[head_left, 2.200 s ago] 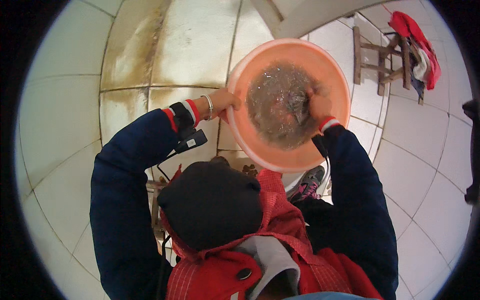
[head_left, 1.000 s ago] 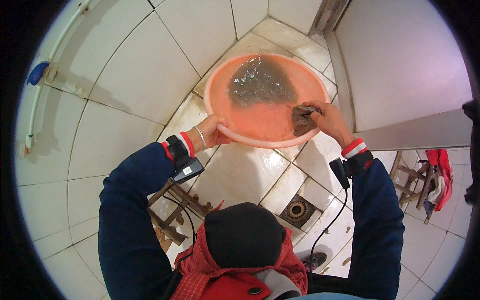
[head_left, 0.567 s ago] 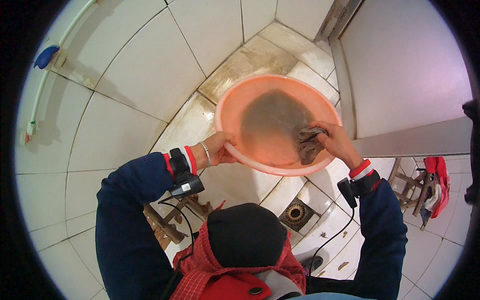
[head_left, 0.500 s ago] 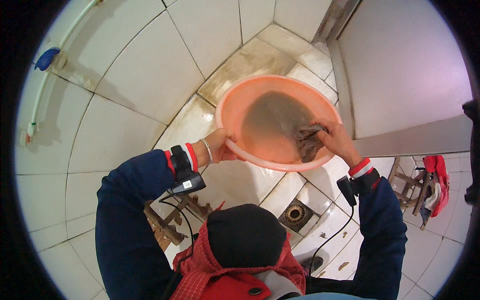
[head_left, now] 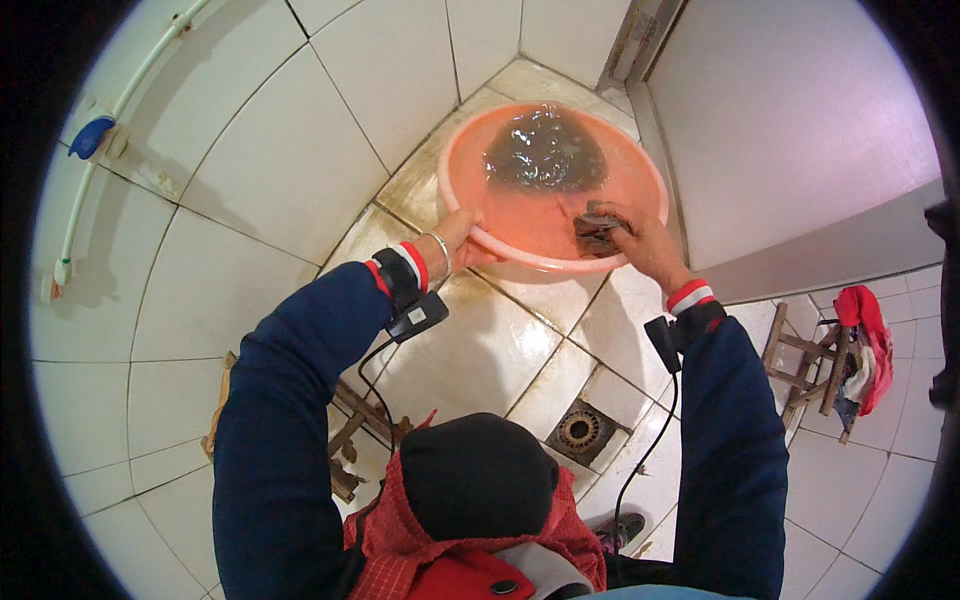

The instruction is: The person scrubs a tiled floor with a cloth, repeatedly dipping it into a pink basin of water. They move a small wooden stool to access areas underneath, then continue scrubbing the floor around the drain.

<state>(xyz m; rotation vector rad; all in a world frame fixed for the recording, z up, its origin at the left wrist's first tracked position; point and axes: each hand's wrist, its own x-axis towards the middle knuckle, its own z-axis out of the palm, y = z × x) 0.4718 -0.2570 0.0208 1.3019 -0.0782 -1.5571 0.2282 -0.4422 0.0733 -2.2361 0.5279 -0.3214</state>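
A large orange plastic basin (head_left: 630, 170) is tilted up, its far side lower, and murky dark water (head_left: 545, 150) has pooled at that far side. My left hand (head_left: 463, 240) grips the basin's near left rim, thumb over the edge and fingers beneath. In the basin's near right part, my right hand (head_left: 640, 240) is closed on a wet, crumpled dark grey-brown cloth (head_left: 597, 232), pressed against the inner wall close to the rim.
A floor drain (head_left: 580, 430) lies between me and the basin. At the right stands a wooden stool (head_left: 808, 360) with red and white cloths (head_left: 868, 345). Another wooden stool (head_left: 350, 430) is partly hidden by my left arm. A white pipe with a blue valve handle (head_left: 92, 137) runs along the left wall.
The basin has moved away from me and tipped, and its water has shifted to the far side, rippling. My right hand has moved the cloth left along the near inner wall.
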